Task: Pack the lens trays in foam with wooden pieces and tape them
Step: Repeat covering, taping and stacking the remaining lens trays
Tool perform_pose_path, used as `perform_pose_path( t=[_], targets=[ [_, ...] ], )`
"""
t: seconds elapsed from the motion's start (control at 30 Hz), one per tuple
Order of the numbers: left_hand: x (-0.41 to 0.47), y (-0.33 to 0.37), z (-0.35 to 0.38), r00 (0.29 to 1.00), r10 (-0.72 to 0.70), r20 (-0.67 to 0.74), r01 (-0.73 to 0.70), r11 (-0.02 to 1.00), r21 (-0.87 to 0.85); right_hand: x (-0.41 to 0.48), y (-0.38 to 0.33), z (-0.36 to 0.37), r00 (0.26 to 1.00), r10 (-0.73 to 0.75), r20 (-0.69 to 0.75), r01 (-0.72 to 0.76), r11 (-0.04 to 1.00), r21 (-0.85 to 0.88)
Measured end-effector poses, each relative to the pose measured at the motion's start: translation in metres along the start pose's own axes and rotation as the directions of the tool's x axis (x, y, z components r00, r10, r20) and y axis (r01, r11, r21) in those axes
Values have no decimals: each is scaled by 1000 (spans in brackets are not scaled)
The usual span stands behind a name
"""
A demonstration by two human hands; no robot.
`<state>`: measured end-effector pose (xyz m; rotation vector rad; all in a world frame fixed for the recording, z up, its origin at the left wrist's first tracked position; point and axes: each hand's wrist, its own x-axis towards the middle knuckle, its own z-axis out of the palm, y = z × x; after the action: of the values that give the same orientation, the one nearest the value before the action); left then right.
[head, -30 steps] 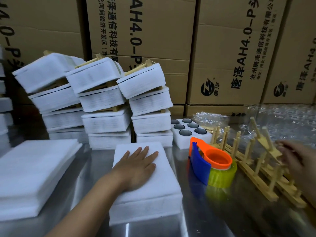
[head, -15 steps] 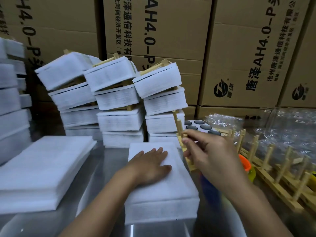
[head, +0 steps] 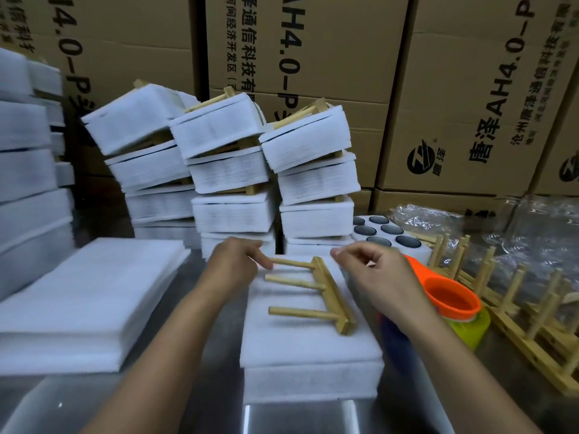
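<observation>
One wooden piece, a bar with three pegs, lies flat on top of the foam block at the middle of the desk. Its bar runs from far to near, leaning a little rightward as it comes closer, and the pegs point left. The left hand is at the far peg, its fingers curled and meeting the peg's tip; whether they pinch it or only touch it I cannot tell. The right hand hovers just right of the bar's far end, fingers loosely curled and holding nothing. So the piece sits between both hands, the left one already on it, the right one near the bar.

Just right of the foam stands the orange tape, partly under the right wrist and likely the closest thing to knock. Beyond it lie more wooden pieces in a row. A lens tray sits behind the right hand, near clear bags. Finished packs are stacked behind, leaning, loose foam sheets lie to the left, and cartons form the back wall.
</observation>
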<state>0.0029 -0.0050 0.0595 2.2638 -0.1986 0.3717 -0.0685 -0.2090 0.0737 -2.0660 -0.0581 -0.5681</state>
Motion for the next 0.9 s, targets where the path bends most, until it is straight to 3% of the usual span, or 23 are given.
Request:
perform_pose_path(
  t=[0.07, 0.13, 0.23, 0.3, 0.43, 0.7, 0.8, 0.9],
  targets=[
    [0, -3, -6, 985, -103, -141, 98, 994, -39, 1, 12, 5, 983, 105, 151, -79, 983, -163],
    [-4, 0, -8, 978, -86, -191, 82, 996, -32, -1, 18, 9, 958, 163, 234, -100, 960, -260],
    [-15, 18, 2, 988, 152, 14, -153, 988, 29, -1, 21, 11, 964, 127, 234, -63, 963, -264],
    [-22, 28, 17, 936, 264, 233, -286, 956, 64, -3, 21, 12, 978, 75, 196, -23, 966, -257],
    [-29, 33, 36, 852, 242, 465, -351, 922, 163, -7, 22, 12, 992, 18, 127, 12, 971, -239],
    [-34, 28, 41, 786, 202, 584, -435, 852, 292, -8, 24, 8, 984, 26, 178, 10, 981, -195],
    [-34, 28, 41, 784, 185, 592, -434, 846, 310, -3, 23, -9, 994, 88, 71, -79, 989, -126],
    [-35, 29, 41, 779, 178, 601, -435, 844, 313, 1, 28, -43, 990, 31, -141, -80, 928, -363]
  ],
)
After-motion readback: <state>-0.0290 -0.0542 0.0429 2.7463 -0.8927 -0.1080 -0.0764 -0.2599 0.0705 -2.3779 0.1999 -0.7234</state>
